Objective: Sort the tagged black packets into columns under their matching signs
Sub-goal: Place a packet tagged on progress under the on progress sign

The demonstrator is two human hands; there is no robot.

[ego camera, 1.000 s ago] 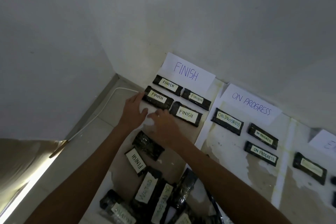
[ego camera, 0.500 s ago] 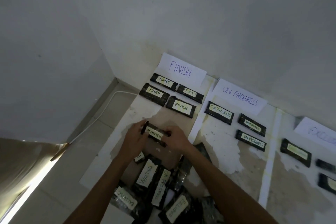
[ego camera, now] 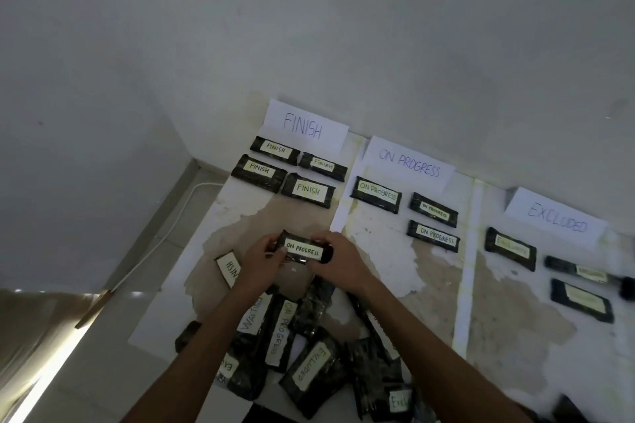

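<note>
Pinching one ON PROGRESS packet [ego camera: 304, 250] by its ends, left hand [ego camera: 262, 262] and right hand [ego camera: 340, 260], both arms outstretched.

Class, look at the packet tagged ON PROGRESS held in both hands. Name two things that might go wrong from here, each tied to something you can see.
1. The held packet is over the column under the FINISH sign. Put straight down, it would likely sit wrongly, since the ON PROGRESS sign lies to the right.
2. The forearms pass over the pile of overlapping packets, so moving across might disturb it.
</note>
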